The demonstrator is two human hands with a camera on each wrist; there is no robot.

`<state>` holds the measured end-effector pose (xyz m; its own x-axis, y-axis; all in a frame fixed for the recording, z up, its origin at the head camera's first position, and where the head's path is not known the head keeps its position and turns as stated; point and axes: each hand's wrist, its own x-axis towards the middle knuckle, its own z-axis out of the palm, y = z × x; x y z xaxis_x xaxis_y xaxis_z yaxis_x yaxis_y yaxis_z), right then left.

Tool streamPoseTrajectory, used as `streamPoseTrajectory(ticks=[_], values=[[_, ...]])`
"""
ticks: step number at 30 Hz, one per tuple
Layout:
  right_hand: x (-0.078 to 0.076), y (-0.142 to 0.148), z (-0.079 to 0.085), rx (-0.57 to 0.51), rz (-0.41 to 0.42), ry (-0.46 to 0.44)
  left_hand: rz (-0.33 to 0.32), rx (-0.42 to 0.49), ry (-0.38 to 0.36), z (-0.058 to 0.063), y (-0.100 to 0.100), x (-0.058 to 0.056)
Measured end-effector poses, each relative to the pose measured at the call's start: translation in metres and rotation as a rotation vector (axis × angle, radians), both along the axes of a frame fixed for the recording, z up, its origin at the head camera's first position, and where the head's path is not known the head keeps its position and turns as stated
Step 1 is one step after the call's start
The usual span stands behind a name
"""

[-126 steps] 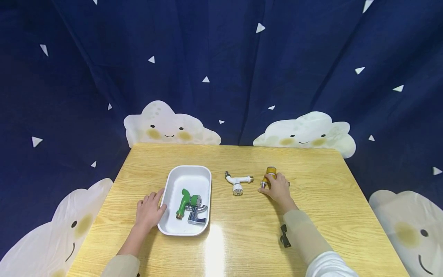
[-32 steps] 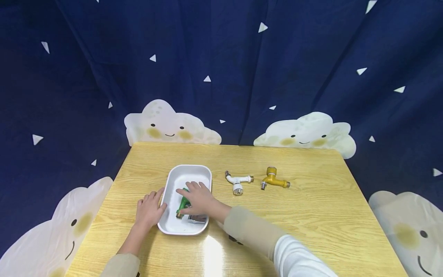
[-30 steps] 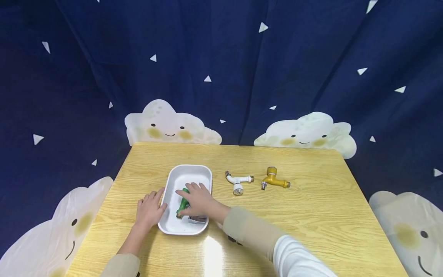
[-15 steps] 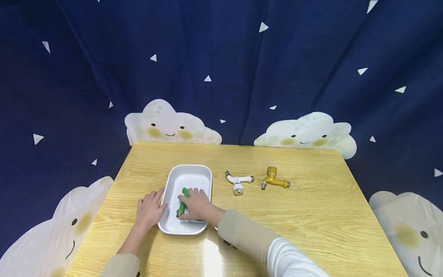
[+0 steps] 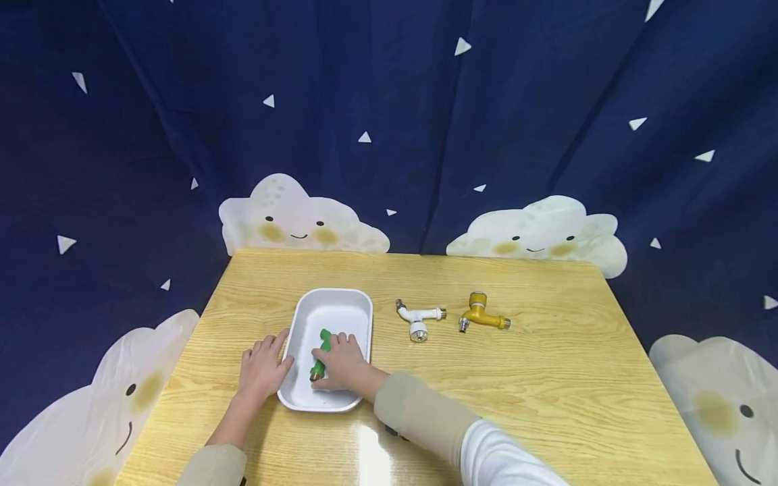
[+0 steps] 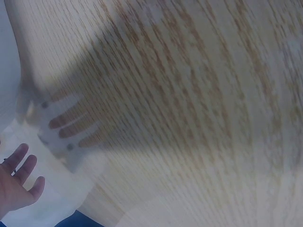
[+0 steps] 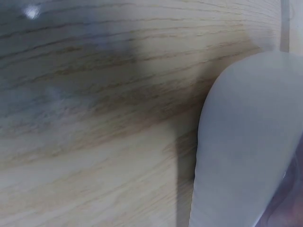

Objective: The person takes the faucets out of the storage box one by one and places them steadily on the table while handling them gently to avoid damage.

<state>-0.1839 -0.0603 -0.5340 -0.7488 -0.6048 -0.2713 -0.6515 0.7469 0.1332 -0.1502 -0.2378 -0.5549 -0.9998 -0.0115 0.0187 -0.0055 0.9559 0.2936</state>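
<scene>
My right hand reaches down into the white tray, its fingers curled over the green tap. The tap's brass threaded end sticks out beside the thumb, and its knob is under the hand. A chrome tap in the same tray is hidden by that hand. On the tray's left rim rests my left hand, fingers relaxed; the left wrist view shows its fingers spread near the tray's side. The right wrist view catches mainly the tray's outer wall and the wooden tabletop.
A white tap with a clear-faced knob lies to the right of the tray. Farther right lies a yellow tap. The wooden table ends at a dark blue curtain printed with clouds.
The right hand left the yellow tap on the table and moved left into the tray. It has since lowered and curled onto the green tap, which shifted slightly. The left hand stays put.
</scene>
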Motion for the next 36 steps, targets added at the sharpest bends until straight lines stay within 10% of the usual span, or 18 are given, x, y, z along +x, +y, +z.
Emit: streamPoseTrajectory(ticks=[36], values=[[-0.0041,-0.0014,-0.0072,-0.050,-0.031,0.002,0.002,0.006,-0.009,-0.0026,-0.0018,-0.0003]])
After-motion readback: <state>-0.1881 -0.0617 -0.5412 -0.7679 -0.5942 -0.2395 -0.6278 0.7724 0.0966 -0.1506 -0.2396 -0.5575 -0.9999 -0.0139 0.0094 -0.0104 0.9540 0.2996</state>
